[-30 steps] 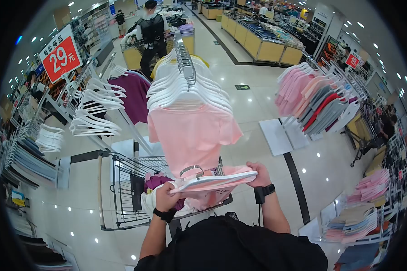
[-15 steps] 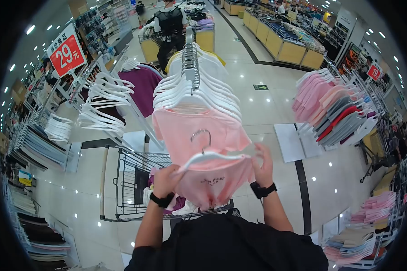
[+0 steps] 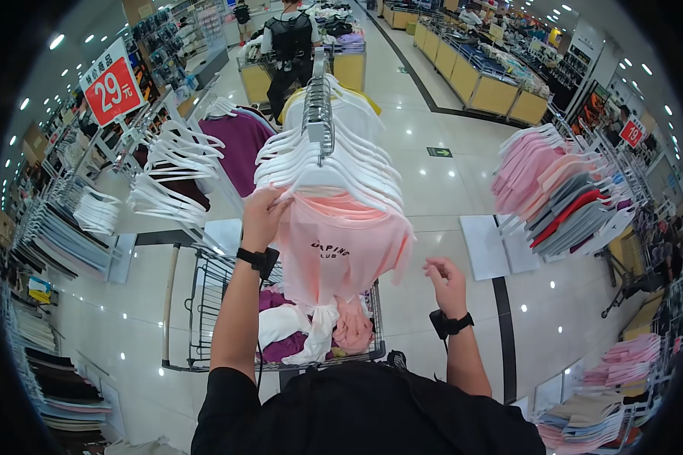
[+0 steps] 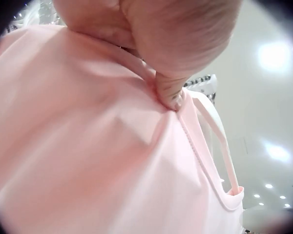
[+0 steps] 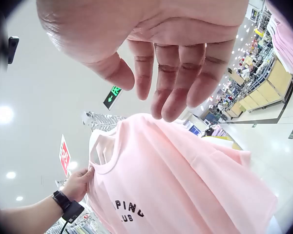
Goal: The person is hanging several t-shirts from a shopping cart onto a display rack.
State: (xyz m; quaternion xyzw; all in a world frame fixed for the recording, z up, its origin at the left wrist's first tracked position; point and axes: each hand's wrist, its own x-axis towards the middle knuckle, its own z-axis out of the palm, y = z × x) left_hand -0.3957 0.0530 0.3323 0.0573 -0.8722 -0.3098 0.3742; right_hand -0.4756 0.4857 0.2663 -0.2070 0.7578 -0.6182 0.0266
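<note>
A pink T-shirt (image 3: 341, 258) with dark lettering hangs on a white hanger (image 3: 320, 180) at the near end of a rail (image 3: 318, 114) packed with white hangers. My left hand (image 3: 262, 218) pinches the shirt at its left shoulder, beside the neckline. In the left wrist view, the thumb (image 4: 170, 91) presses the cloth by the ribbed collar (image 4: 205, 165). My right hand (image 3: 448, 288) is held off to the shirt's right, apart from it and holding nothing. Its fingers (image 5: 168, 83) extend loosely in the right wrist view.
Below the shirt stands a wire shopping cart (image 3: 197, 307) with crumpled white, purple and pink clothes (image 3: 300, 334). Bare hangers (image 3: 171, 199) and a 29 price sign (image 3: 114, 89) are at left. Another clothes rack (image 3: 558, 186) stands right; a person (image 3: 288, 49) is beyond the rail.
The pink T-shirt on its hanger has gone from over the cart up to the front of the rail. My right hand has let go and drawn away; my left hand has moved up with the shirt.
</note>
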